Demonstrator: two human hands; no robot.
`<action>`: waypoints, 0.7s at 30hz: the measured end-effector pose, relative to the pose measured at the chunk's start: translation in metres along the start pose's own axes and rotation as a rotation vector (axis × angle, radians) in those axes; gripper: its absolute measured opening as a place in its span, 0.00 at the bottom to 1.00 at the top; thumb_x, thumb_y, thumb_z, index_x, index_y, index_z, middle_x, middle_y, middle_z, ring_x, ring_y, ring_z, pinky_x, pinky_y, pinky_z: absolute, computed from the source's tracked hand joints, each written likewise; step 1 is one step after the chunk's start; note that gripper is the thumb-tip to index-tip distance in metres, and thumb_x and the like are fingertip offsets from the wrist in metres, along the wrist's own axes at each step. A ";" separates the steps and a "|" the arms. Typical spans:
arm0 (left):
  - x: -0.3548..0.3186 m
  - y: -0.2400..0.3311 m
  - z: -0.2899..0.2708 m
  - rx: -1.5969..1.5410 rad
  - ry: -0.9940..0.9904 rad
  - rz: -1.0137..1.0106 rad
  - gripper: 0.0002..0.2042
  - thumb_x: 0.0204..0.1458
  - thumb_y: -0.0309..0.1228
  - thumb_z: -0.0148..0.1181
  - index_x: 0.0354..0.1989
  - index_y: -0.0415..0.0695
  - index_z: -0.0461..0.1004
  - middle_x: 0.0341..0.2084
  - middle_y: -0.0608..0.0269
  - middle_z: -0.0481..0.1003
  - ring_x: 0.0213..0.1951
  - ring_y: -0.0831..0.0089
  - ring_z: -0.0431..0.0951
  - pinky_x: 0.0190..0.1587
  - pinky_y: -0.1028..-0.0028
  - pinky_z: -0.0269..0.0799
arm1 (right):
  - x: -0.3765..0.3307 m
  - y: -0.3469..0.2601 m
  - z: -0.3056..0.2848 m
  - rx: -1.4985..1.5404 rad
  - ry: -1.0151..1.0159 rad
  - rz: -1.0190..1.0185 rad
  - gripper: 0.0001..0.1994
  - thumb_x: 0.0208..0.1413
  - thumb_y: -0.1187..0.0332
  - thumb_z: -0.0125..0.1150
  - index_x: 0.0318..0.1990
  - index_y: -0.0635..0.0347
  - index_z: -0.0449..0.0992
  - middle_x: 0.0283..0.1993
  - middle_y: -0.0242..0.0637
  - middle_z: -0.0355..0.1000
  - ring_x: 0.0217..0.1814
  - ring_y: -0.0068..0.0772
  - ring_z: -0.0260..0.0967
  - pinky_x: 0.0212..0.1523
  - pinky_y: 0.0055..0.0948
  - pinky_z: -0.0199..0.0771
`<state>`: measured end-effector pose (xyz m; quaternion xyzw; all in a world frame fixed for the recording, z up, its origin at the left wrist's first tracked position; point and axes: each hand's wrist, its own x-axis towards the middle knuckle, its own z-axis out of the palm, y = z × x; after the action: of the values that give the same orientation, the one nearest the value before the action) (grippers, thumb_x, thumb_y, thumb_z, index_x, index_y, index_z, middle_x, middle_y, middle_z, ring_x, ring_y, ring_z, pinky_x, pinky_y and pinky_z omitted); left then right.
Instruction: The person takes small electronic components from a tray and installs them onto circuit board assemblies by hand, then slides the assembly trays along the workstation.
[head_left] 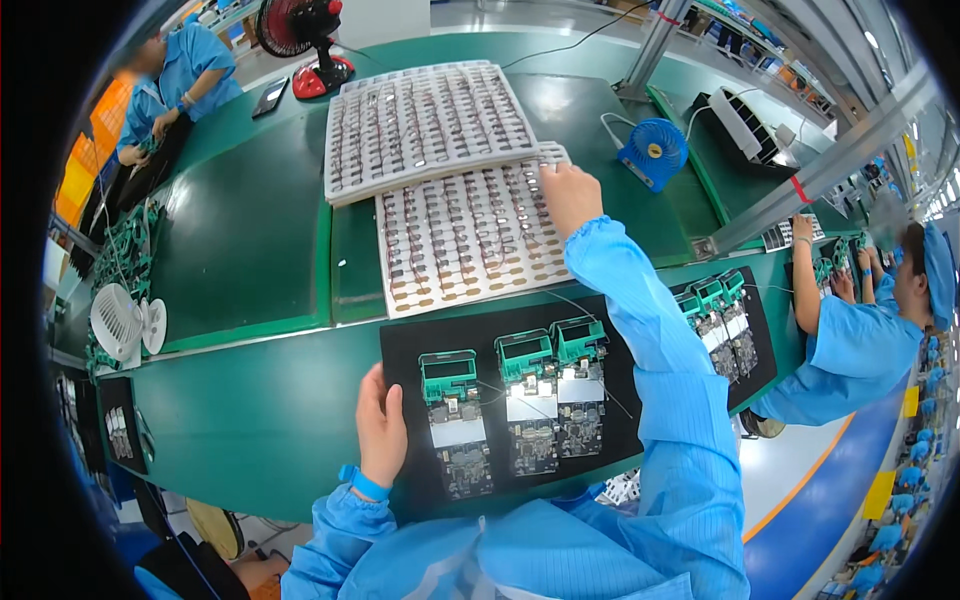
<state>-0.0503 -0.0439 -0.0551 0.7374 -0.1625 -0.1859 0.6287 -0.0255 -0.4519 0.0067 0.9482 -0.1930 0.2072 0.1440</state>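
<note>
My right hand (pixel 572 198) reaches over the right side of the lower white tray (pixel 470 240), its fingers bent together at the rows of small wired parts. Whatever is between its fingertips is hidden. My left hand (pixel 383 425) lies at the left edge of a black mat (pixel 400 345), thumb apart from the fingers, holding nothing that I can see. On the mat, three circuit boards with green plastic frames stand in a row: a left board (pixel 460 430), a middle board (pixel 530 405) and a right board (pixel 581 390). Thin wires trail from them.
Another full white tray (pixel 430 125) overlaps the lower one's far side. A blue fan (pixel 653 153) stands right, a red-black fan (pixel 318 75) at the back, a white fan (pixel 118 320) at left. More boards (pixel 718 325) lie beyond my right arm. Co-workers sit right and far left.
</note>
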 end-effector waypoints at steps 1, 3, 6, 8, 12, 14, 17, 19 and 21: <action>-0.004 0.023 0.002 0.193 0.053 0.104 0.23 0.59 0.25 0.57 0.63 0.36 0.64 0.61 0.48 0.66 0.61 0.59 0.68 0.62 0.68 0.63 | 0.002 -0.001 0.004 -0.018 0.013 -0.010 0.04 0.51 0.72 0.60 0.34 0.57 0.78 0.36 0.40 0.77 0.39 0.40 0.79 0.35 0.38 0.80; -0.002 0.054 -0.001 0.508 0.003 0.328 0.30 0.52 0.25 0.64 0.65 0.40 0.64 0.65 0.46 0.60 0.64 0.51 0.63 0.64 0.62 0.62 | 0.002 0.005 0.001 -0.009 0.009 -0.034 0.03 0.51 0.73 0.59 0.32 0.58 0.78 0.36 0.40 0.77 0.40 0.42 0.78 0.37 0.38 0.80; 0.009 0.081 0.002 0.694 -0.360 0.586 0.40 0.41 0.30 0.74 0.67 0.46 0.63 0.66 0.48 0.59 0.66 0.48 0.60 0.65 0.56 0.61 | 0.003 0.010 -0.001 0.080 0.059 0.038 0.04 0.49 0.72 0.60 0.32 0.57 0.79 0.34 0.41 0.76 0.41 0.44 0.78 0.40 0.40 0.79; 0.016 0.077 0.009 0.771 -0.498 0.611 0.40 0.39 0.30 0.75 0.66 0.47 0.65 0.64 0.49 0.60 0.65 0.47 0.61 0.63 0.56 0.64 | 0.007 0.017 -0.004 0.176 0.041 0.198 0.05 0.50 0.72 0.61 0.34 0.58 0.80 0.35 0.42 0.77 0.42 0.46 0.77 0.41 0.42 0.78; 0.032 0.068 0.017 0.736 -0.439 0.667 0.38 0.38 0.28 0.75 0.63 0.45 0.67 0.59 0.49 0.64 0.61 0.49 0.65 0.58 0.58 0.70 | -0.002 0.046 -0.017 0.935 0.095 0.523 0.11 0.54 0.70 0.60 0.42 0.64 0.81 0.34 0.41 0.79 0.34 0.35 0.77 0.37 0.34 0.76; 0.032 0.071 0.016 0.734 -0.412 0.658 0.36 0.40 0.28 0.74 0.62 0.44 0.68 0.57 0.49 0.65 0.60 0.49 0.66 0.57 0.59 0.70 | -0.016 0.031 -0.050 1.352 -0.033 0.619 0.11 0.56 0.70 0.61 0.43 0.67 0.80 0.32 0.33 0.78 0.33 0.23 0.73 0.36 0.27 0.74; 0.037 0.087 0.019 0.786 -0.409 0.733 0.31 0.46 0.26 0.70 0.62 0.42 0.68 0.57 0.49 0.66 0.58 0.52 0.68 0.55 0.61 0.69 | -0.056 0.015 -0.106 1.542 -0.254 0.655 0.10 0.61 0.69 0.61 0.48 0.63 0.77 0.38 0.28 0.76 0.38 0.16 0.71 0.39 0.20 0.70; 0.046 0.102 0.035 0.513 -0.409 0.751 0.27 0.49 0.22 0.66 0.61 0.40 0.69 0.56 0.50 0.68 0.56 0.52 0.70 0.55 0.61 0.69 | -0.087 0.001 -0.134 1.634 -0.330 0.656 0.10 0.61 0.69 0.61 0.48 0.62 0.77 0.38 0.28 0.75 0.39 0.16 0.70 0.39 0.19 0.70; 0.048 0.116 0.056 0.220 -0.395 0.652 0.24 0.54 0.18 0.60 0.62 0.37 0.68 0.54 0.50 0.70 0.52 0.56 0.75 0.50 0.67 0.74 | -0.121 -0.013 -0.148 1.753 -0.393 0.618 0.10 0.62 0.68 0.62 0.47 0.62 0.77 0.38 0.29 0.76 0.39 0.17 0.71 0.39 0.19 0.70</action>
<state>-0.0361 -0.1334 0.0480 0.6599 -0.5250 -0.0963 0.5287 -0.1720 -0.3509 0.0791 0.6435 -0.2320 0.1440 -0.7151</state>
